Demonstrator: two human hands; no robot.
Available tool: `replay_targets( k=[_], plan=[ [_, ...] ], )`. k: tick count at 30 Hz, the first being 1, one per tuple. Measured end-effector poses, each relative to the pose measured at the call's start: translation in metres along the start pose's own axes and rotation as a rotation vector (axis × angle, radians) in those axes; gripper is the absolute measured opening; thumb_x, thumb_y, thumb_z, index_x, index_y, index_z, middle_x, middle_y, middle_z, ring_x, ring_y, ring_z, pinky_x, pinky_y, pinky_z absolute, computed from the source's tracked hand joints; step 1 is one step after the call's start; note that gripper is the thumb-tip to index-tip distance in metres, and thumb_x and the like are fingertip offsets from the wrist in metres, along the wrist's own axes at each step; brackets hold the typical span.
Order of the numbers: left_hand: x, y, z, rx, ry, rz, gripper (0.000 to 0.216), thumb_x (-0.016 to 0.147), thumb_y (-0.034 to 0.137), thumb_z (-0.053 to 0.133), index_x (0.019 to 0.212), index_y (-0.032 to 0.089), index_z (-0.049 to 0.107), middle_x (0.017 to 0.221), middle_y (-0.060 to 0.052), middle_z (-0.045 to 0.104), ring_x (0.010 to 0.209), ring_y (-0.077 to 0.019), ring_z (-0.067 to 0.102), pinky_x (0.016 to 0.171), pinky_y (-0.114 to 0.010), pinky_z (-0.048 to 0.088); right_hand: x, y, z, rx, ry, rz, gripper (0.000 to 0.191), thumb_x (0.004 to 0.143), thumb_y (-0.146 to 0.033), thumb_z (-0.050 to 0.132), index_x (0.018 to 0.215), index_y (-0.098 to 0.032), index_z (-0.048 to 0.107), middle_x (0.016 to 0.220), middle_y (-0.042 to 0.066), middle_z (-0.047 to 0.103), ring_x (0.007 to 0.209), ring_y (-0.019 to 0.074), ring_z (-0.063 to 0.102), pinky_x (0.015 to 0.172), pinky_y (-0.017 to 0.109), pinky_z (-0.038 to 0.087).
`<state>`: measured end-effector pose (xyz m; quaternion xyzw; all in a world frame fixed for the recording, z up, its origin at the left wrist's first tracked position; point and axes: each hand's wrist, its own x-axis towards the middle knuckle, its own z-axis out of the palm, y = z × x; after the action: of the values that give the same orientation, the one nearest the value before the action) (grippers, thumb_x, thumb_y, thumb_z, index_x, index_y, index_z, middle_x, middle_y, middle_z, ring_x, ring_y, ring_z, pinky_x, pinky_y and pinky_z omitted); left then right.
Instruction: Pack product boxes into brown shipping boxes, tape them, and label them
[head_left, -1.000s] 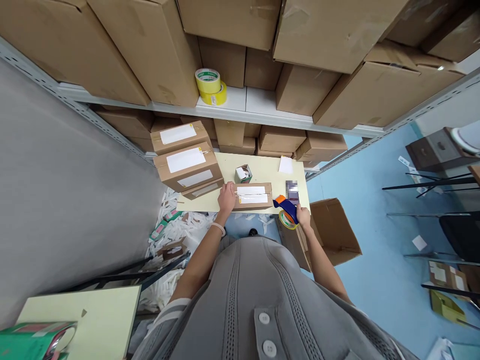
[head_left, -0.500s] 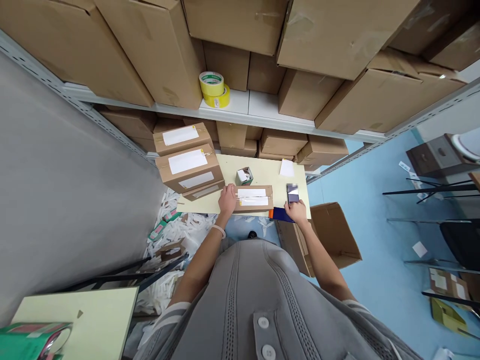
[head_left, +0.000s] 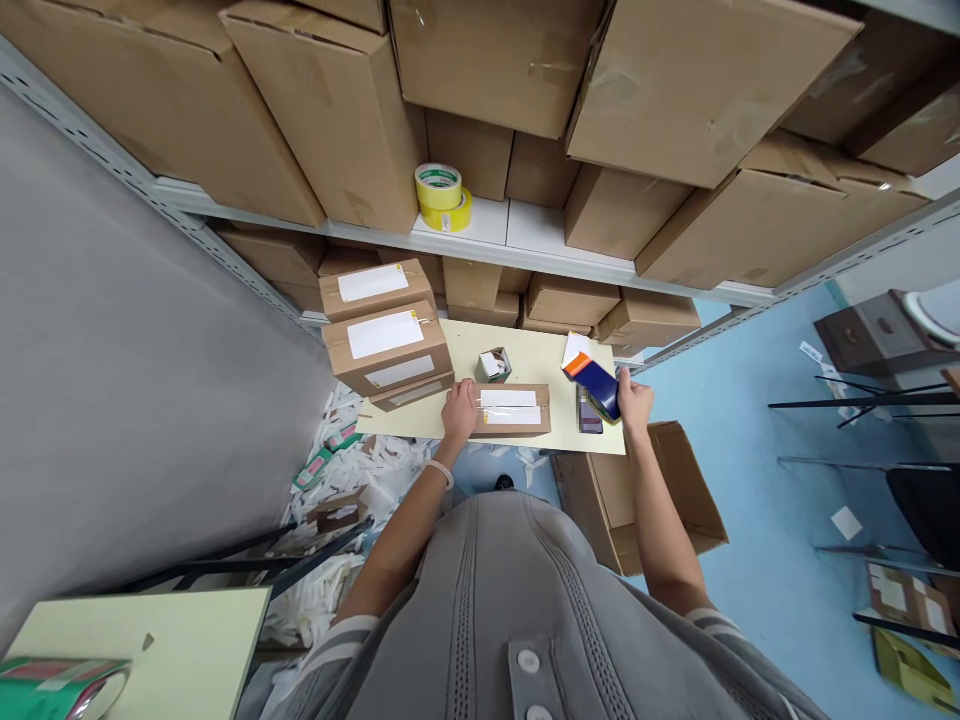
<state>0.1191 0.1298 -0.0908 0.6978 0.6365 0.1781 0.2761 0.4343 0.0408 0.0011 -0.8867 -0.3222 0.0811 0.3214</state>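
A small cardboard box with white labels and clear tape across its top lies at the table's front edge. My left hand grips its left end. Off to the right, my right hand is closed on what looks like a tape dispenser, dark blue with an orange end, tilted above the table. Partly beneath it lies a dark phone. Behind the box stands a small open green carton with white pieces inside.
Labelled cardboard boxes are stacked at the table's left. Above runs a shelf with yellow tape rolls and large cartons. White paper lies at the table's back right. An open carton stands below right; scraps cover the floor left.
My right hand has lifted the blue and orange dispenser from the table's front edge, up and to the right, over the phone. My left hand stays on the box.
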Motion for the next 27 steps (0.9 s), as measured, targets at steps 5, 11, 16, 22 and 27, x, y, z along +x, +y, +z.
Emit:
replay_targets(
  k=[5, 11, 16, 22, 27],
  plan=[
    [-0.002, -0.002, 0.000, 0.017, 0.011, 0.024, 0.037, 0.104, 0.032, 0.026, 0.122, 0.026, 0.058, 0.120, -0.009, 0.062, 0.111, -0.0226, 0.058, 0.083, -0.032, 0.048, 0.032, -0.076, 0.004, 0.472, -0.199, -0.008, 0.071, 0.079, -0.086, 0.039, 0.064, -0.020, 0.059, 0.055, 0.002, 0.054, 0.059, 0.0174, 0.050, 0.056, 0.029, 0.041],
    [0.000, -0.004, 0.004, 0.009, 0.030, 0.037, 0.037, 0.104, 0.031, 0.026, 0.121, 0.026, 0.058, 0.118, -0.008, 0.062, 0.107, -0.0227, 0.058, 0.082, -0.032, 0.048, 0.069, -0.172, 0.017, 0.456, -0.296, -0.470, 0.057, 0.075, -0.074, 0.062, 0.072, -0.018, 0.062, 0.064, 0.000, 0.056, 0.062, 0.0143, 0.051, 0.060, 0.026, 0.041],
    [0.002, -0.003, 0.002, 0.011, 0.017, 0.039, 0.034, 0.104, 0.028, 0.028, 0.121, 0.025, 0.057, 0.118, -0.008, 0.062, 0.106, -0.0217, 0.058, 0.083, -0.031, 0.048, 0.111, -0.238, 0.054, 0.122, -0.022, -0.721, 0.046, 0.088, -0.063, 0.055, 0.084, -0.019, 0.065, 0.085, 0.006, 0.066, 0.079, 0.0226, 0.058, 0.079, 0.036, 0.045],
    [0.002, -0.005, 0.004, 0.028, 0.024, 0.039, 0.036, 0.104, 0.027, 0.027, 0.121, 0.025, 0.058, 0.119, -0.008, 0.062, 0.108, -0.0215, 0.058, 0.087, -0.031, 0.047, 0.141, -0.286, 0.106, -0.169, 0.103, -0.732, 0.033, 0.099, -0.044, 0.046, 0.104, -0.017, 0.065, 0.115, 0.016, 0.066, 0.108, 0.0321, 0.052, 0.096, 0.050, 0.035],
    [0.002, -0.007, 0.006, 0.030, 0.036, 0.046, 0.034, 0.103, 0.026, 0.028, 0.122, 0.026, 0.057, 0.119, -0.008, 0.062, 0.109, -0.0210, 0.058, 0.087, -0.031, 0.047, 0.147, -0.291, 0.130, -0.267, 0.026, -0.675, 0.030, 0.100, -0.034, 0.045, 0.113, -0.015, 0.064, 0.122, 0.018, 0.063, 0.112, 0.0312, 0.049, 0.098, 0.050, 0.031]
  ],
)
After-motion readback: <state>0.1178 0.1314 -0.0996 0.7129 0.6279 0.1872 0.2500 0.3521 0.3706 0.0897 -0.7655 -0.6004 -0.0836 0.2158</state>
